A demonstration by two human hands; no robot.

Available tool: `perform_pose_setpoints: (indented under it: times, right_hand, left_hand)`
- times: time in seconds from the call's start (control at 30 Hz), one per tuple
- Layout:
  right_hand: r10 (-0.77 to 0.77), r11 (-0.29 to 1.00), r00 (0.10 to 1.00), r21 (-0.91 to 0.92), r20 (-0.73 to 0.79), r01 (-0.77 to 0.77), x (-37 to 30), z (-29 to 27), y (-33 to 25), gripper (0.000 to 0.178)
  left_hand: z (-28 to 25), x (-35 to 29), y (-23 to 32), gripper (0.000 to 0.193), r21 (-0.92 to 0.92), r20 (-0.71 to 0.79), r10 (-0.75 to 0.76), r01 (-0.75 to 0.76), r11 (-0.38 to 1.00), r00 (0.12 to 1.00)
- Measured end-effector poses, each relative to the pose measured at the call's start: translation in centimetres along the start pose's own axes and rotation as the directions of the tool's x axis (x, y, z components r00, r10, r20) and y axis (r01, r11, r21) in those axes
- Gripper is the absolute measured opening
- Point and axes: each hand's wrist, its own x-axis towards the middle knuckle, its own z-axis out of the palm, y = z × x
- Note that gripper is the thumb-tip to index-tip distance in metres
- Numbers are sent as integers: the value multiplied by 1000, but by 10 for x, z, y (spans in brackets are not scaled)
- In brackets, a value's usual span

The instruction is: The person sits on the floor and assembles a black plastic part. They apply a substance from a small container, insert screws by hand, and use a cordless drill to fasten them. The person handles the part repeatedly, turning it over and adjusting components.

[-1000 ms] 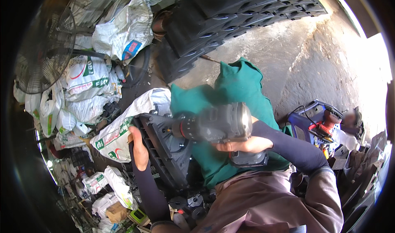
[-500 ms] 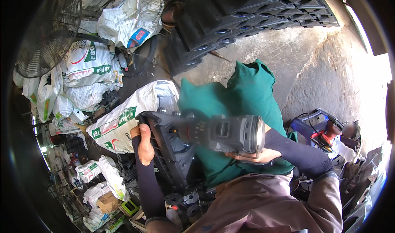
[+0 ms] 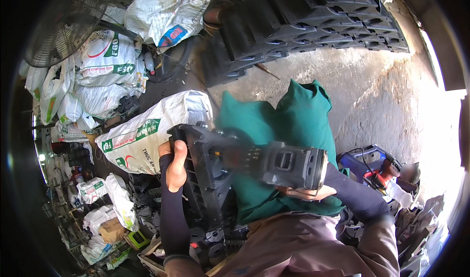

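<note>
My left hand [image 3: 176,168] is closed on the edge of a ribbed black plastic part [image 3: 198,167], thumb on top. The part stands tilted at my lap. My right hand [image 3: 307,194] is wrapped round a black cordless power tool [image 3: 292,165], its fingers partly hidden under the body. The tool's front end is blurred and lies over the right side of the plastic part, so I cannot make out its tip or whether they touch. Green cloth [image 3: 306,115] covers my legs beneath both.
An open white woven sack [image 3: 142,135] leans just left of the plastic part. Black plastic pieces [image 3: 313,22] are stacked at the back. A fan [image 3: 66,22] and filled sacks [image 3: 107,57] stand far left. Another red power tool [image 3: 384,174] lies at right beside a blue thing [image 3: 360,164].
The view has shifted slightly. The power tool sits a little farther right and lower in the picture. My left hand keeps hold of the black plastic part.
</note>
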Motion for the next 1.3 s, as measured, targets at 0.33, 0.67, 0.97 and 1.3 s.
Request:
perform_pose_setpoints:
  times: [0.33,0.67,0.97,1.3]
  right_hand:
    - [416,858,898,266,144,-439,3,-11,-12,49]
    - [572,737,818,401,59,-544,0,-8,-20,41]
    - [721,443,675,646,155,-621,0,-25,-36,46]
    - [863,430,489,691,-126,-580,-62,-53,-43,48]
  left_hand:
    - [9,1,13,52,-69,29,-35,37,997,999]
    - [6,0,-4,60,-150,-16,-42,39,988,999]
    - [14,-14,-4,60,-29,-51,34,-36,999,998]
    - [24,-50,-11,35,-211,109,138,-113,971,984]
